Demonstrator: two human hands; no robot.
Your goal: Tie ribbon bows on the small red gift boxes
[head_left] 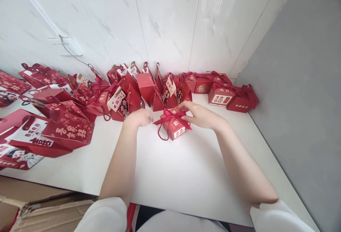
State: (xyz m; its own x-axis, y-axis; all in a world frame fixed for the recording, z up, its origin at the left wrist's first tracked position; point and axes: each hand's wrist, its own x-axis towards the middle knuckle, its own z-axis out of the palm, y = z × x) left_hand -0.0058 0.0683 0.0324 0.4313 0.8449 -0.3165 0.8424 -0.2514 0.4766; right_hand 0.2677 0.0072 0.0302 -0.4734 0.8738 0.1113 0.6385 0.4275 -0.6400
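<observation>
A small red gift box [177, 128] with a red ribbon bow [173, 116] on top stands on the white table [170, 175] in front of me. A twisted red cord loop hangs from its left side. My right hand [198, 114] grips the box at its right rear, fingers over the back edge and thumb beside the bow. To the left of the box, my left hand [139, 117] is closed, its fingertips close to the end of the bow's left tail. Whether they pinch the ribbon, I cannot tell.
Several red gift boxes and bags [170, 92] line the tiled wall [165, 22]. More red bags [70, 125] crowd the table's left side. A grey panel [301, 93] borders the right. A cardboard box [53, 214] stands below the table's front left edge.
</observation>
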